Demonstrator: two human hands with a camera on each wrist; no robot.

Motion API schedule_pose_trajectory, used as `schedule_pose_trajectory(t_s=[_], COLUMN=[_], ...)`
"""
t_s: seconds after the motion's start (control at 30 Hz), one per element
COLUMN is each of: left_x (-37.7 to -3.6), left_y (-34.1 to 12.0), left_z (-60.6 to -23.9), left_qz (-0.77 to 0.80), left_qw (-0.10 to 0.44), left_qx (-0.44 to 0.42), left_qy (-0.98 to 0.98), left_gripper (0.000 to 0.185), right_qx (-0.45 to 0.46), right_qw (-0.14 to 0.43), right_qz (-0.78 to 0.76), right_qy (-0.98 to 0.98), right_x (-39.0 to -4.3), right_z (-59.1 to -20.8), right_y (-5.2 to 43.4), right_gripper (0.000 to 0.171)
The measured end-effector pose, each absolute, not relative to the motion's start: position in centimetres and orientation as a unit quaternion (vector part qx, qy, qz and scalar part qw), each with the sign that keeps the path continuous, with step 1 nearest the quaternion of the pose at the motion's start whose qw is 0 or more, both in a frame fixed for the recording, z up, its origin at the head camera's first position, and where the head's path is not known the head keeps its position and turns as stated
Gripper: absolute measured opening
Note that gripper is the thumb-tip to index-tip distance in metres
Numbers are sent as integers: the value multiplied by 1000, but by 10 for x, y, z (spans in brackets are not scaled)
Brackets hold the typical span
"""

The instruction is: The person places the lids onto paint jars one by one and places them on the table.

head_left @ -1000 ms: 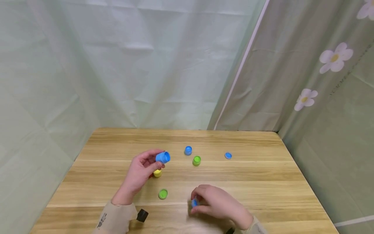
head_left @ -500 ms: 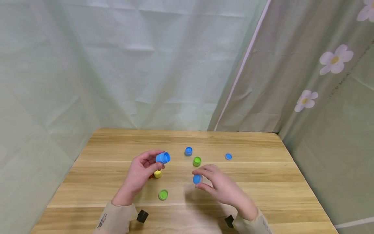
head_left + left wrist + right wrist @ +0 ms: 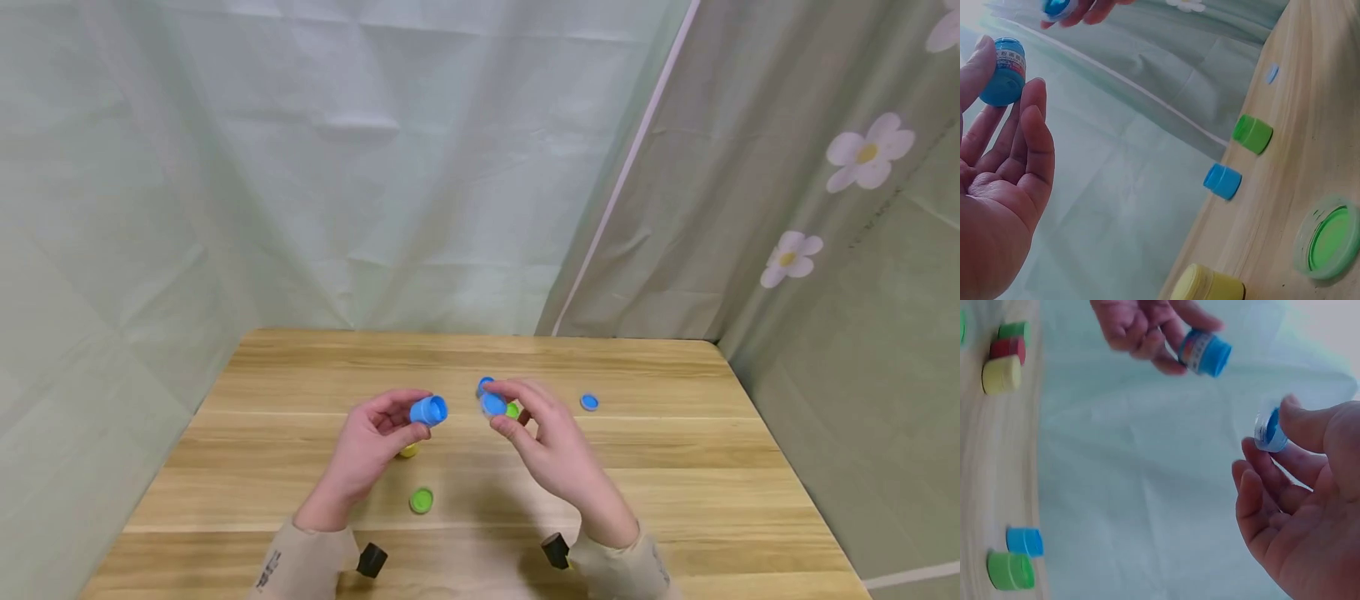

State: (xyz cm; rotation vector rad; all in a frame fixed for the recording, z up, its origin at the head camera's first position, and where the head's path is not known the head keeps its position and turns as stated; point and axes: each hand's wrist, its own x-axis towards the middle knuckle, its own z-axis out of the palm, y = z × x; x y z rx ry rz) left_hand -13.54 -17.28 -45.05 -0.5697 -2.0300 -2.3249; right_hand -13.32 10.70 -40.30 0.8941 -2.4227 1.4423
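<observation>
The open blue jar point(image 3: 427, 411) is held up at the centre of the head view, a little below the middle, lying on its side with its mouth turned right; the left hand point(image 3: 366, 450) pinches it between thumb and fingers, the lower fingers loosely bent; just right of the mouth, apart from it, is a clear-rimmed blue lid point(image 3: 492, 405), pinched between thumb and fingers of the right hand point(image 3: 557, 450), whose other fingers are half curled.

Behind the right fingers in the head view, 1 smaller-looking blue jar point(image 3: 1224, 182) and 1 green jar point(image 3: 1254, 134) stand uncapped on the wooden table point(image 3: 675, 475); 1 loose blue lid point(image 3: 589, 402) lies right of them; 1 green lid point(image 3: 422, 500) lies at lower centre; 1 yellow jar point(image 3: 408, 451) is partly hidden below the left hand; at upper left of the right wrist view, a red jar point(image 3: 1007, 350) and another green jar point(image 3: 1015, 330) stand beside it.

A pale curtain point(image 3: 300, 167) fills the upper frame; white flowers point(image 3: 870, 152) mark its right side.
</observation>
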Motion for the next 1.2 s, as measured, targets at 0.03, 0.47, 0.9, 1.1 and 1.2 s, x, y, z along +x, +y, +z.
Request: schedule_pose_trajectory(t_s=[0.03, 0.47, 0.9, 1.1, 1.2], left_x=[-135, -132, -129, -129, -129], left_y=[-172, -160, -154, -152, -152], left_z=[-451, -452, -454, -454, -454], left_qz=[-740, -718, -691, -688, -687], left_qw=[2, 6, 8, 3, 3], left_qx=[-184, -206, -206, -210, -213], left_qy=[-647, -665, -693, -695, -695], left_gripper=[36, 36, 33, 33, 34], right_qx=[303, 306, 360, 365, 368], right_qw=[87, 84, 122, 136, 139], right_qz=[488, 504, 459, 440, 435], right_qy=[-814, -803, -803, -809, -810], right_x=[-132, -127, -126, -126, -126], right_z=[-403, -408, -409, -409, -408], right_y=[105, 94, 93, 91, 91], right_gripper=[41, 36, 40, 39, 38])
